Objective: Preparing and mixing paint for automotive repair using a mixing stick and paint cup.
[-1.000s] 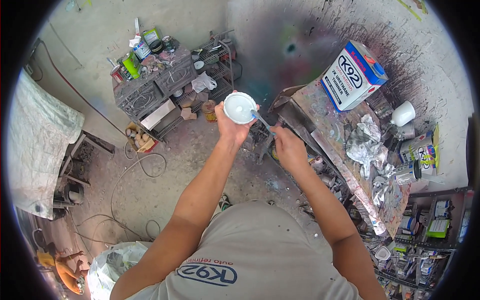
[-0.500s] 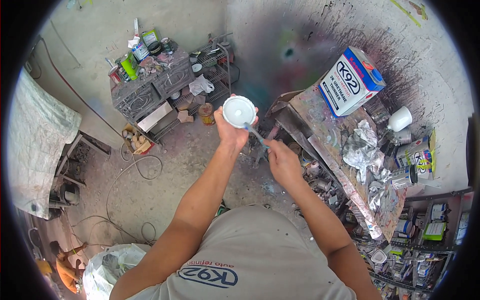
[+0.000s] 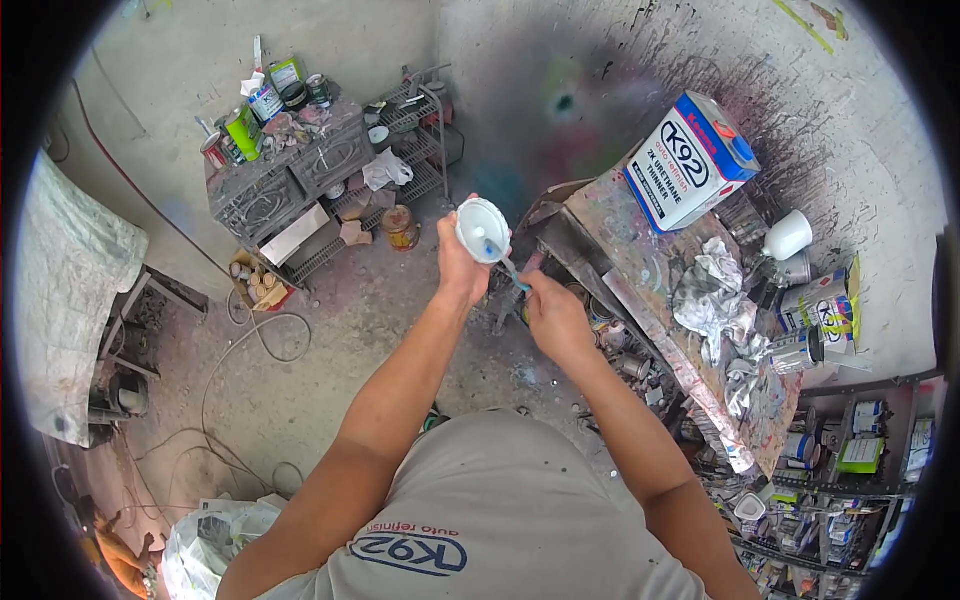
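Note:
My left hand [image 3: 457, 265] is wrapped round a round white cup [image 3: 468, 232], which tips toward the right. Whitish stuff coats its inside, and a small blue patch shows in it near the lower rim. In my right hand [image 3: 558, 318], just to the lower right of the cup, a thin blue-grey mixing stick [image 3: 517, 275] is gripped. It reaches up to the cup's rim with its end at or inside the opening. The fingers round the cup's far side are partly hidden.
At right, a paint-stained bench [image 3: 625, 225] carries a large rectangular thinner can [image 3: 690, 165], crumpled rags [image 3: 712, 295] and a white spray-gun cup [image 3: 788, 235]. A dark cabinet [image 3: 260, 205] with cans stands far left. A hose [image 3: 258, 345] lies on the floor; another person [image 3: 122, 555] is at lower left.
The cup has tilted to the right and turned in my left hand. My right hand has shifted slightly left and down with the stick; a blue patch now shows inside the cup.

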### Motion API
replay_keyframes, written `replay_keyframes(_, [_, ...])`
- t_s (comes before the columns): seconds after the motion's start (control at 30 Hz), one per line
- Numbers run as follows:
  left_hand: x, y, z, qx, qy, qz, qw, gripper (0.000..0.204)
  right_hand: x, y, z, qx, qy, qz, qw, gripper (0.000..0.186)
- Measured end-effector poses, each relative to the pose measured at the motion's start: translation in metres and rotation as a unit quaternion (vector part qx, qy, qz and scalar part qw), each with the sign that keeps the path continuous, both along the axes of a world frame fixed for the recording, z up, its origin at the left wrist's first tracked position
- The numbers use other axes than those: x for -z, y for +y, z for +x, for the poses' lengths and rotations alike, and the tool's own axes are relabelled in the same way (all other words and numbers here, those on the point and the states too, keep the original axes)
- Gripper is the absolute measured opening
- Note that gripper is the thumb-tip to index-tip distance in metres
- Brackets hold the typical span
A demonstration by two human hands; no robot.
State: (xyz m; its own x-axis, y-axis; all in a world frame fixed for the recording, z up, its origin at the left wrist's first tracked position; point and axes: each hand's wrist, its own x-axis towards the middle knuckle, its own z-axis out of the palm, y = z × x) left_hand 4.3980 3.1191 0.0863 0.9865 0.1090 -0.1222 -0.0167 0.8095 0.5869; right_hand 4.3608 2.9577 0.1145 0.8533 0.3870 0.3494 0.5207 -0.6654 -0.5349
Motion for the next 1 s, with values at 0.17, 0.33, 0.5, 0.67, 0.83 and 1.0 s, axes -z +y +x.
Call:
replay_keyframes(0.17, [0.007,-0.003,0.0,0.018,0.122,-0.043,0.991,0.05,0.006,-0.005,0.016,0.044,-0.11,-0.102,0.988,0.018])
replay_keyframes(0.33, [0.015,0.004,-0.005,0.06,0.121,-0.062,0.989,0.054,0.001,-0.016,0.017,0.019,-0.025,-0.132,0.991,0.017])
replay_keyframes(0.5, [0.016,0.009,-0.006,0.088,0.1,-0.102,0.986,0.054,-0.005,-0.021,0.026,0.033,-0.018,-0.04,0.998,0.017])
replay_keyframes(0.67, [0.009,0.013,-0.006,0.102,0.094,-0.11,0.984,0.051,-0.004,-0.024,0.027,0.012,0.006,-0.001,1.0,0.017])
replay_keyframes(0.83, [0.006,0.01,-0.007,0.076,0.065,-0.121,0.988,0.051,-0.005,-0.019,0.022,0.021,-0.029,-0.023,0.999,0.02])
replay_keyframes(1.0, [0.005,0.007,-0.009,0.088,0.066,-0.111,0.988,0.051,-0.007,-0.019,0.022,0.029,-0.031,0.003,0.999,0.018])
